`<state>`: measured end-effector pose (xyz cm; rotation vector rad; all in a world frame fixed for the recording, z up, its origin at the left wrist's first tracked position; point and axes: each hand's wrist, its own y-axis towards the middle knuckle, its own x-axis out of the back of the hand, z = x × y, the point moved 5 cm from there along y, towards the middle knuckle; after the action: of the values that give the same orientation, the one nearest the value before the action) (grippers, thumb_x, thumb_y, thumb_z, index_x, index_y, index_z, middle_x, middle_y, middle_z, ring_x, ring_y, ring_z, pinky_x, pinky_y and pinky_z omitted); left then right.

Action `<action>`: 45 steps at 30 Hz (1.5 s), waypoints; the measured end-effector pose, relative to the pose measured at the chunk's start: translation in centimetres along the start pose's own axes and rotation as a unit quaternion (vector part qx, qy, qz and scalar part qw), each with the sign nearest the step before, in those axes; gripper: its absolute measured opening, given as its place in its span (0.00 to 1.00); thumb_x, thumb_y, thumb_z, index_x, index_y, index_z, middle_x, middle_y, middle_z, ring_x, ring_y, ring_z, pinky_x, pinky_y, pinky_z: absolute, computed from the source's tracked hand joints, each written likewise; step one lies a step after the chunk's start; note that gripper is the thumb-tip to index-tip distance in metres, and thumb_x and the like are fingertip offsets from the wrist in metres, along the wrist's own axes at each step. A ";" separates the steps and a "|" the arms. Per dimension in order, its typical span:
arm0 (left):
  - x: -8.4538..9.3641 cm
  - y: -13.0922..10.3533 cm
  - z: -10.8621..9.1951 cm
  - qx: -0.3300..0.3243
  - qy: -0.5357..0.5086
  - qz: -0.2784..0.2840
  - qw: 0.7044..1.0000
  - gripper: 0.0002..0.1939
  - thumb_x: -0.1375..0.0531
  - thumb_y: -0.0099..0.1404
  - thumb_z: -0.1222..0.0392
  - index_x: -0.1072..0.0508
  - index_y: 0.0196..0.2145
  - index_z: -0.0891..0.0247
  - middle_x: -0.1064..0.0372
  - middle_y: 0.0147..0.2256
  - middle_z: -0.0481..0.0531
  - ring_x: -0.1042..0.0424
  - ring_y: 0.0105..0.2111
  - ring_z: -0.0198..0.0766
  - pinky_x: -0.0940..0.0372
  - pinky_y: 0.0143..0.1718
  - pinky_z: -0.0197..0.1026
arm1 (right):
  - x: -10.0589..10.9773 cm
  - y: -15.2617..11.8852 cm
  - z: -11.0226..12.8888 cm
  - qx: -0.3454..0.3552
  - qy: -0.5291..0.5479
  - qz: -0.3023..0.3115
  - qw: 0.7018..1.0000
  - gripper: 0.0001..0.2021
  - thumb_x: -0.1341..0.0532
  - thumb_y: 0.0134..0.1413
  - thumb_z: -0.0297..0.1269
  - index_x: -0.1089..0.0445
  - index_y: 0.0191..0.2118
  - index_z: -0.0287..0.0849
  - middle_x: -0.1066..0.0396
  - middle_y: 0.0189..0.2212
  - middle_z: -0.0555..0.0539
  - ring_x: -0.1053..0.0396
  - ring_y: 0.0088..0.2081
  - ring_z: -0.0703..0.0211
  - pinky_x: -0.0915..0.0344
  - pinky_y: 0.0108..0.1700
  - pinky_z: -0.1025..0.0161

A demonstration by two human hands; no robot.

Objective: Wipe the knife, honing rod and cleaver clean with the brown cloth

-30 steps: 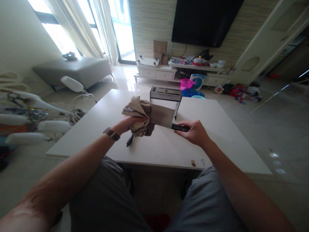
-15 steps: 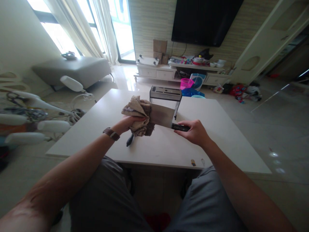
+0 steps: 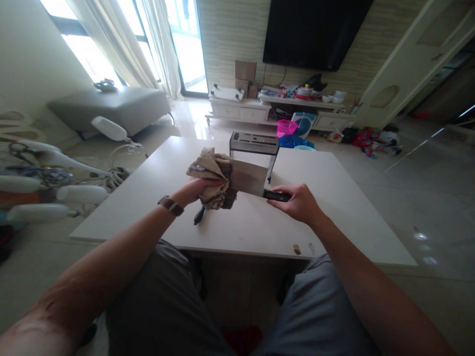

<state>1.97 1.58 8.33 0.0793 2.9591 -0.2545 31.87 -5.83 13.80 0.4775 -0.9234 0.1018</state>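
Note:
My right hand (image 3: 297, 200) is closed round the black handle of a cleaver (image 3: 248, 177), whose broad blade points left. A bunched brown and beige cloth (image 3: 211, 170) is gripped in my left hand (image 3: 198, 189), thumb on top. The cloth covers the far end of the blade, so that end is hidden. Both are held above the white table (image 3: 156, 198). Below the cloth a dark handle (image 3: 199, 216) shows on the table; the rest of that object is hidden. Behind the blade stands a metal-topped knife rack (image 3: 254, 142) with slots in its top.
Two small stickers or flat bits, one a yellow figure (image 3: 296, 248), lie at the table's near edge. Past the table are a pink basket (image 3: 286, 128) and a low white cabinet (image 3: 232, 110). White lamp arms (image 3: 83, 193) stand close on the left.

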 end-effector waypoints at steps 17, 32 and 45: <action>0.1 0.5 0.6 0.004 0.018 0.006 1.000 0.20 0.25 0.47 0.68 0.20 0.40 0.66 0.19 0.42 0.60 0.19 0.41 0.53 0.24 0.46 0.51 | -0.2 0.0 -0.3 0.002 0.003 0.005 1.000 0.13 0.29 0.51 0.45 0.17 0.39 0.43 0.18 0.31 0.46 0.23 0.29 0.55 0.33 0.34 0.62; 0.0 0.4 0.6 0.017 0.007 0.019 1.000 0.24 0.21 0.41 0.64 0.19 0.38 0.66 0.19 0.41 0.59 0.19 0.38 0.51 0.22 0.44 0.49 | -0.3 0.1 -0.3 -0.010 0.001 0.015 1.000 0.14 0.29 0.51 0.46 0.17 0.39 0.43 0.18 0.32 0.46 0.22 0.31 0.54 0.32 0.36 0.61; 0.0 0.4 0.7 0.018 0.024 0.037 0.999 0.24 0.22 0.44 0.62 0.20 0.41 0.64 0.19 0.43 0.58 0.19 0.43 0.54 0.24 0.48 0.50 | -0.5 0.1 -0.6 -0.018 -0.012 0.033 0.999 0.14 0.29 0.49 0.45 0.18 0.39 0.43 0.19 0.30 0.46 0.24 0.30 0.55 0.33 0.36 0.62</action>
<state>2.12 1.84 7.63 0.2014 2.9914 -0.3002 31.97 -5.41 13.10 0.4166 -0.9625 0.1392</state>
